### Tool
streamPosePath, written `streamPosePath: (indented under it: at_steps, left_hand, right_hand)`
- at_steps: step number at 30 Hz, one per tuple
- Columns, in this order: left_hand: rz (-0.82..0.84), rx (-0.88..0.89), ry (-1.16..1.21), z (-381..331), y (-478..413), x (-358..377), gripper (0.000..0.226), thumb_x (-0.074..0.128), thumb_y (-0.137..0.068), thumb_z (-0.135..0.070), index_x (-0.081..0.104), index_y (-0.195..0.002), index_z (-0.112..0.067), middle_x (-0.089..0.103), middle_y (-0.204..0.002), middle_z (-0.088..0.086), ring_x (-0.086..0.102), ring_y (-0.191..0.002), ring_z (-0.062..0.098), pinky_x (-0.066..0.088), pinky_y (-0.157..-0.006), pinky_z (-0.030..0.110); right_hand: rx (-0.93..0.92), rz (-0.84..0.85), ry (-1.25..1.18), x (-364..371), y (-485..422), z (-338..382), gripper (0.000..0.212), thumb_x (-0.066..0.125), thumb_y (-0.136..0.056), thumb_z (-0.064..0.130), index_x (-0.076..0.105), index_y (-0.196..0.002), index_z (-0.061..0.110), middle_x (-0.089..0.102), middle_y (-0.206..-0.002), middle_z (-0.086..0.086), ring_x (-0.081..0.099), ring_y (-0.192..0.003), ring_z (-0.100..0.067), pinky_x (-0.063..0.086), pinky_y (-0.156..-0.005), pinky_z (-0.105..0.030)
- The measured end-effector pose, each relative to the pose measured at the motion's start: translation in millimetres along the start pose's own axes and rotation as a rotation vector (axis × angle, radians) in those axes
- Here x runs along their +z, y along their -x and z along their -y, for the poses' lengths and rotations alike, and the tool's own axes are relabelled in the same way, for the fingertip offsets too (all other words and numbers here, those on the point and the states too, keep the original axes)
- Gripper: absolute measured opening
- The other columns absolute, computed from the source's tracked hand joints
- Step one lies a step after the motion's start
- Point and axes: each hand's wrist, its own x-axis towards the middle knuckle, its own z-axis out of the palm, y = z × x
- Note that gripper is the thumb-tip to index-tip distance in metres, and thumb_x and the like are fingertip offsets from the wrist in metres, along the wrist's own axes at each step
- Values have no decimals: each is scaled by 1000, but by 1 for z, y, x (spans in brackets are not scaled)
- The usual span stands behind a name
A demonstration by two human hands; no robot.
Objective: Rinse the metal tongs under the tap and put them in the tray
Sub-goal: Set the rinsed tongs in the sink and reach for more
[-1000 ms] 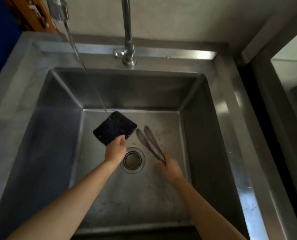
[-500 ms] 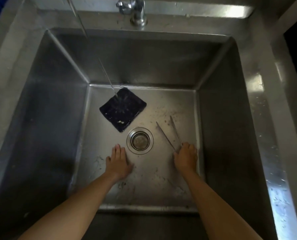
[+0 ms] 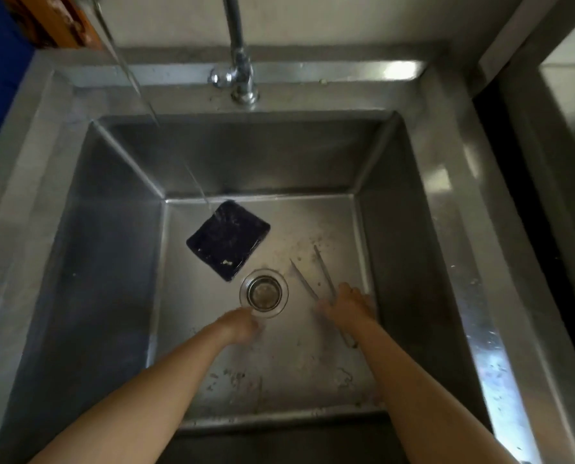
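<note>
Steel sink (image 3: pixel 246 155) fills view, tap (image 3: pixel 242 78) on back rim. Water stream (image 3: pixel 195 179) lands on dark square cloth (image 3: pixel 227 241) on sink floor. Right hand (image 3: pixel 346 306) near right wall, fingers curled over tongs (image 3: pixel 303 279), which lie spread on floor beside drain (image 3: pixel 263 293). Left hand (image 3: pixel 242 324) blurred by drain, can't tell how open.

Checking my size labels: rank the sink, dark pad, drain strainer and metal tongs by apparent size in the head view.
sink
dark pad
metal tongs and drain strainer: unsure; tongs longer but thin, partly hidden under the right hand.
</note>
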Motion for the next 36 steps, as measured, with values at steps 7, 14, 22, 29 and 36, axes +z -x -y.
streamPosePath:
  at_steps: [7, 14, 22, 29, 36]
  left_hand:
    - [-91, 126, -128, -67, 62, -84, 47, 38, -94, -33, 37, -137, -12, 51, -134, 15, 53, -116, 29, 43, -89, 31]
    - [-192, 306, -238, -150, 140, -150, 66, 40, -95, -42, 10, -149, -17, 28, -152, 13, 34, -135, 28, 30, -106, 31]
    - [-236, 591, -326, -281, 229, -134, 66, 42, -95, -43, 13, -149, -17, 27, -153, 11, 31, -137, 26, 29, -108, 31]
    - [-218, 703, -317, -381, 272, -69, 66, 41, -95, -41, 13, -148, -14, 19, -156, 7, 24, -141, 25, 24, -110, 33]
    - [-267, 791, -378, -450, 269, 2, 66, 41, -95, -37, 9, -149, -15, 4, -158, 9, 3, -145, 24, 10, -117, 36]
  right_hand:
    - [-109, 92, 1, -94, 68, 19, 80, 41, -90, 57, 8, -149, 15, 13, -157, -12, 17, -142, -33, 16, -114, -40]
    - [-172, 9, -220, -177, 168, 5, 74, 49, -88, 53, 18, -146, 21, 31, -151, -9, 34, -136, -27, 30, -111, -41]
    - [-116, -127, -337, -246, 257, -76, 58, 41, -94, 48, 35, -140, 13, 40, -145, -4, 41, -129, -21, 33, -97, -25]
    - [36, -387, -310, -264, 299, -194, 49, 39, -95, 46, 42, -136, 20, 40, -144, -8, 41, -125, -21, 31, -100, -30]
    - [297, -630, -254, -253, 324, -296, 59, 40, -91, 54, 36, -137, 16, 40, -137, -17, 32, -128, -35, 29, -104, -43]
